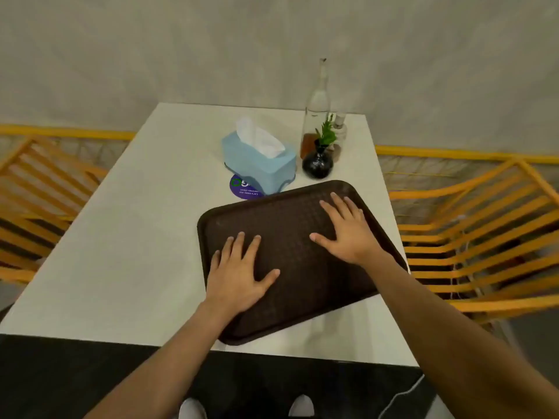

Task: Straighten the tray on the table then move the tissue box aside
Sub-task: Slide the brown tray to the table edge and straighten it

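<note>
white table | tray askew | plain wall, perhaps fabric

Bench left of tray lies open. Far side blocked: tissue box just beside tray rim, black vase and bottle behind.

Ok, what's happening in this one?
A person has both hands flat on a dark brown tray on a white table: left hand, right hand. The tray sits skewed to the table's edges, not yet straightened. The blue tissue box stands untouched behind it, beside a small black vase.
</note>
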